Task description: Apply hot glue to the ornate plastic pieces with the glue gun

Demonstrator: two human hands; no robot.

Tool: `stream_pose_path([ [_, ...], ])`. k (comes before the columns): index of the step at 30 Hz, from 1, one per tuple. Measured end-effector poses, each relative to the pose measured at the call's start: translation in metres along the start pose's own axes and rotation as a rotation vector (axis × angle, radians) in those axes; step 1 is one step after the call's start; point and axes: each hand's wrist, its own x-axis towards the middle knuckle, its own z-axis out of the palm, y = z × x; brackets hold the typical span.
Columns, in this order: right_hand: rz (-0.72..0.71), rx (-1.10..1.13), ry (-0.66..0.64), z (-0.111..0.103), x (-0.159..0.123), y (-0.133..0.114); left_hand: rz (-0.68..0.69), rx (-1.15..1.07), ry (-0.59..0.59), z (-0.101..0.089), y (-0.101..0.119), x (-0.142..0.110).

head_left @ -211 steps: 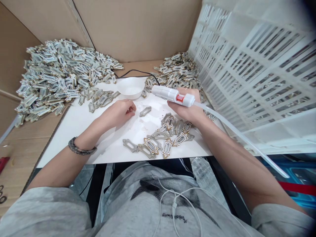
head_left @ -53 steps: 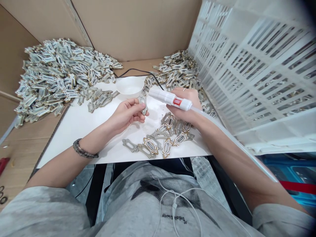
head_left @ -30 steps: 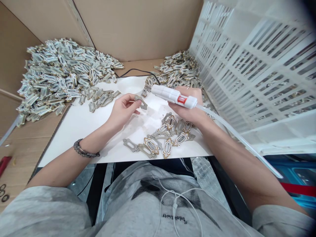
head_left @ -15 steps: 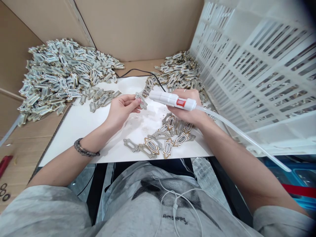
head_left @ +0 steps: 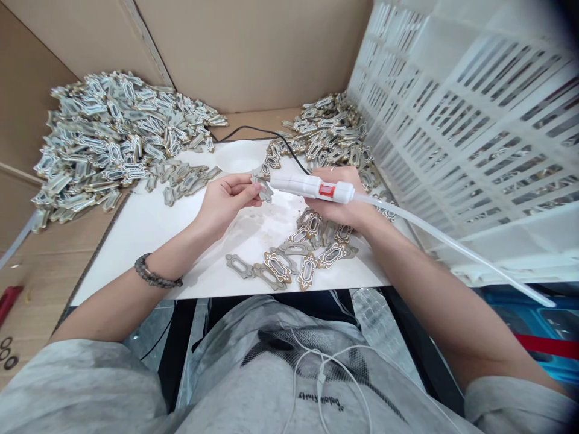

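Note:
Pinched between thumb and fingers, a small grey ornamental frame piece [head_left: 266, 191] with an open slot is in my left hand [head_left: 231, 196], above the white board [head_left: 149, 241]. My right hand [head_left: 341, 208] is closed around a white hot glue gun [head_left: 294, 185] with a red-orange window. A long translucent glue stick [head_left: 452, 238] sticks out of its rear end. The gun's tip is right at the frame piece; whether they touch I cannot tell. Below my right hand lie several loose frame pieces [head_left: 308, 271], some grey, some brown with white scrollwork.
Large piles of frame pieces stand at the back left [head_left: 113, 126] and back right [head_left: 332, 129]. A white slatted plastic crate [head_left: 452, 120] walls the right side, cardboard [head_left: 253, 54] the back. A black cord [head_left: 266, 130] runs to the gun past a white dish [head_left: 239, 160].
The glue gun has moved slightly left, its tip coming up to the frame piece. My left hand has shifted a little to the right. The glue stick's free end has swung right.

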Motion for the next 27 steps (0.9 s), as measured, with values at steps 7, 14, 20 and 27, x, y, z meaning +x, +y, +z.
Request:
stream_pose_path([
  [7,0.108,-0.025,-0.002,0.0015,-0.0006,0.0007,0.002,0.022,-0.014,0.0001,0.0006,-0.0016],
  [14,0.069,-0.054,-0.011,-0.0005,0.0013,-0.0005,-0.008,0.007,0.002,0.0009,0.0005,-0.0015],
  [20,0.076,-0.069,-0.009,0.0005,0.0014,0.0008,-0.037,-0.007,0.010,0.0015,0.0022,-0.0018],
  [27,0.114,-0.011,-0.022,0.0001,0.0004,-0.0008,-0.133,-0.127,-0.013,0.0032,0.0063,-0.0022],
])
